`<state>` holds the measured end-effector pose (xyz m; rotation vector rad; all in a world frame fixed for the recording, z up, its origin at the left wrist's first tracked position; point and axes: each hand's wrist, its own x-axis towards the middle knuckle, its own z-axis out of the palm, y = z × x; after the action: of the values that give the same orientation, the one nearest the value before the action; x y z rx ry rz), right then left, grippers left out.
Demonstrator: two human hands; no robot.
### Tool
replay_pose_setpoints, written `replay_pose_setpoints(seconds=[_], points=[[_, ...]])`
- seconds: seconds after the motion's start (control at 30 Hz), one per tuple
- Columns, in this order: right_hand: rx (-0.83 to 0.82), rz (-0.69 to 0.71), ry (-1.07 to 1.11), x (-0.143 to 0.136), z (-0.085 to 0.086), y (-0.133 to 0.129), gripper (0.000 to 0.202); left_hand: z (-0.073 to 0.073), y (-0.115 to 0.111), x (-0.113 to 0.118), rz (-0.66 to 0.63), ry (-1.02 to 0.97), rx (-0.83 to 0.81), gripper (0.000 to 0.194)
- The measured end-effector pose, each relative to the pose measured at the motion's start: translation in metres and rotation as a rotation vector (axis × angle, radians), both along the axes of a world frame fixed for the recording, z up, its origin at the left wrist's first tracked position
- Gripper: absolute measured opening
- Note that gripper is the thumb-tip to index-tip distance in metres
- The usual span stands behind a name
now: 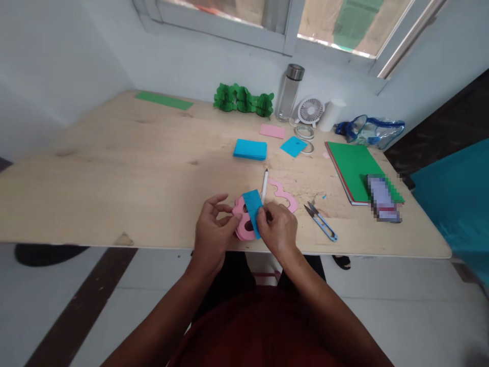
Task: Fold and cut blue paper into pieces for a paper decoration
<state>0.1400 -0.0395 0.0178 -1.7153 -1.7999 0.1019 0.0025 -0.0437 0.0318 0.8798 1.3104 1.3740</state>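
Near the table's front edge, my left hand [216, 224] pinches the left side of a pink paper cutout [244, 232] with rounded lobes and holes. A narrow blue paper strip [252, 206] lies across this cutout. My right hand [278, 227] has its fingers closed on the strip's right edge. Just beyond the right hand lie a white pen [265, 186] and another pink curved paper piece [291, 201], partly hidden by the hand. Blue-handled thread snips [323, 224] rest a little to the right.
Blue paper [250, 150] is stacked mid-table. Behind stand green paper ornaments [244, 99], a glass bottle [289, 94], a small fan [310, 110] and tape rolls [304, 132]. A phone [383, 198] lies on a green folder [355, 165] at right. A green strip [164, 100] lies back left.
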Motion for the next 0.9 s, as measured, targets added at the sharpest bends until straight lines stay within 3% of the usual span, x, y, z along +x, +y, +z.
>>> replay_pose_setpoints(seconds=[0.9], points=[[0.018,0.015,-0.012,-0.0020,0.0000,-0.0042,0.027,-0.0015,-0.0068,-0.0012,-0.013,-0.040,0.011,0.048]])
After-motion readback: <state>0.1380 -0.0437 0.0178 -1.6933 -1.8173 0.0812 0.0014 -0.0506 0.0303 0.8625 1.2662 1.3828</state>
